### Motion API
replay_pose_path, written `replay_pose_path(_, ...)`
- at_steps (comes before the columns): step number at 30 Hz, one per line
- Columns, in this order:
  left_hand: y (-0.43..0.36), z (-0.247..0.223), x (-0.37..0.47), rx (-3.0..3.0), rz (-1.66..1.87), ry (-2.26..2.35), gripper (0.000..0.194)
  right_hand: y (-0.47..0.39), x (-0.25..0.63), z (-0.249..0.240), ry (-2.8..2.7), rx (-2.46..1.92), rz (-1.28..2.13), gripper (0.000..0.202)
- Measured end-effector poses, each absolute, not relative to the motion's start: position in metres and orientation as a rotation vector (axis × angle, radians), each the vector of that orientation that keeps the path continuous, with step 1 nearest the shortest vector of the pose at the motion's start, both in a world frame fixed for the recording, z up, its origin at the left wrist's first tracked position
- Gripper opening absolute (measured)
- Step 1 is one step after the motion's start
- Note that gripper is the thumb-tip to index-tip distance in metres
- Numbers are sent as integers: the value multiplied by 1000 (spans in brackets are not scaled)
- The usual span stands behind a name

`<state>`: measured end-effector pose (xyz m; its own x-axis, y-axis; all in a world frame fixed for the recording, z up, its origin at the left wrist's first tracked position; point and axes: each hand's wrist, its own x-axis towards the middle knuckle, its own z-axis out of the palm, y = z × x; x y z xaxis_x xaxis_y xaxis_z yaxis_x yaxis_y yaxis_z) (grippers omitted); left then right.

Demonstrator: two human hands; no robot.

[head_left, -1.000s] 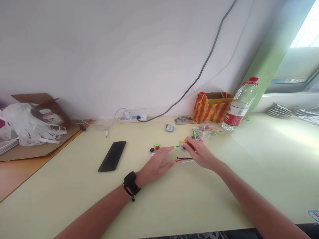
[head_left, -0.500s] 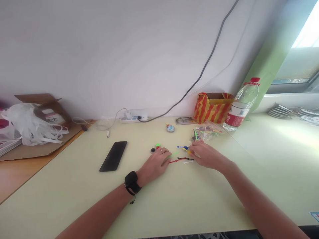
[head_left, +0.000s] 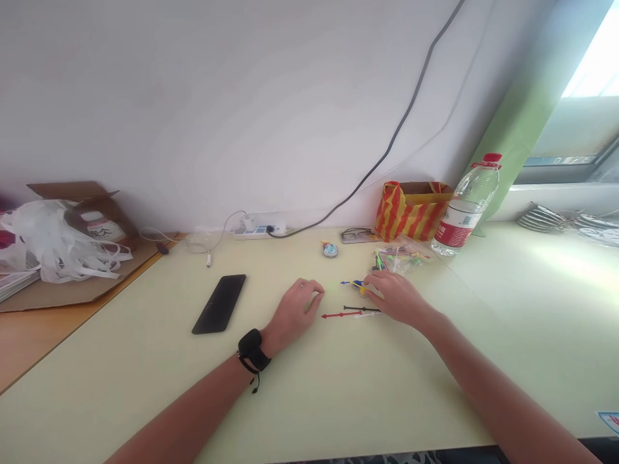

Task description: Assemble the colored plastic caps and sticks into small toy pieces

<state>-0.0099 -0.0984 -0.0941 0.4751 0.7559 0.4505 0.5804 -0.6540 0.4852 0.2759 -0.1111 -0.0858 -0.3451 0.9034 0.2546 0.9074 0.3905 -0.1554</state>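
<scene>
My left hand (head_left: 294, 310), a ring on one finger, rests on the pale table with its fingers curled and thumb drawn in. A trace of green shows inside its grip, but the thing itself is mostly hidden. My right hand (head_left: 396, 296) has its fingertips closed at a yellow plastic arrow (head_left: 362, 291). Just beyond those fingertips lies a blue arrow (head_left: 345, 282). A red arrow (head_left: 341, 315), a black arrow (head_left: 358, 308) and a white arrow (head_left: 368, 314) lie between the hands, nearer to me.
A clear bag of coloured pieces (head_left: 406, 254) lies behind my right hand. Farther back are a striped bag (head_left: 411, 216), a water bottle (head_left: 457, 225) and a small round tin (head_left: 330, 250). A black phone (head_left: 220, 304) lies left, near a power strip (head_left: 254, 233).
My left hand has drawn slightly left and curled its fingers, now covering the small round pieces. The light green arrow beside it has left its spot. My right hand has shifted slightly left.
</scene>
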Motion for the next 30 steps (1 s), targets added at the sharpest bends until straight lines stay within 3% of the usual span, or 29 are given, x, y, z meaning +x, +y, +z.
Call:
replay_pose_path(8,-65,-96,-32,2148,1262,1409,12,-117,266,-83,-2305,-1493,-57,17)
replay_pose_path(30,-50,-107,-33,2042,1068,1313,18,-122,259,-81,-2346,-1441,109,19)
